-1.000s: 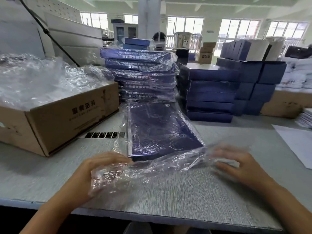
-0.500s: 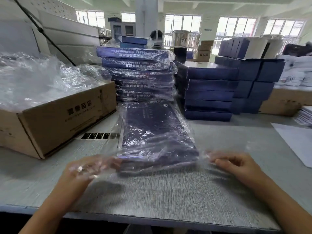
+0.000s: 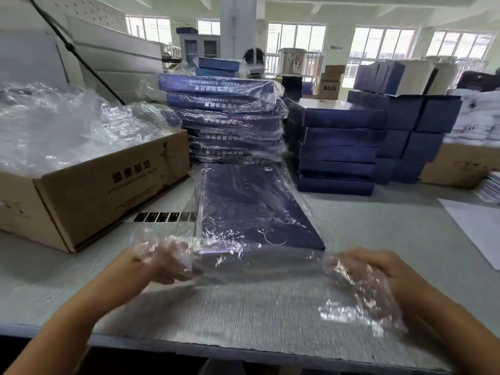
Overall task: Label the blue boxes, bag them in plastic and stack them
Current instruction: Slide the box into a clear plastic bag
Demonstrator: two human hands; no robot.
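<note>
Gripping the mouth of the bag (image 3: 270,269) with left hand (image 3: 159,262) and right hand (image 3: 378,269), both curled into the plastic, with box (image 3: 254,209) inside, flat on worktop (image 3: 378,226), just before stack (image 3: 224,117)

The blue box (image 3: 254,212) is showing a deep navy lid with faint pale line art and a thin white circle, glinting under the clear, white-glaring plastic bag (image 3: 351,293). Behind it, the bagged stack (image 3: 224,117) is displaying navy edges with pale lettering, while the bare stack (image 3: 338,147) is looking plain matte navy. The carton (image 3: 108,190) is showing tan cardboard with dark print, the label strip (image 3: 165,217) is showing black squares, and the counter (image 3: 270,320) is showing finely ribbed grey.
</note>
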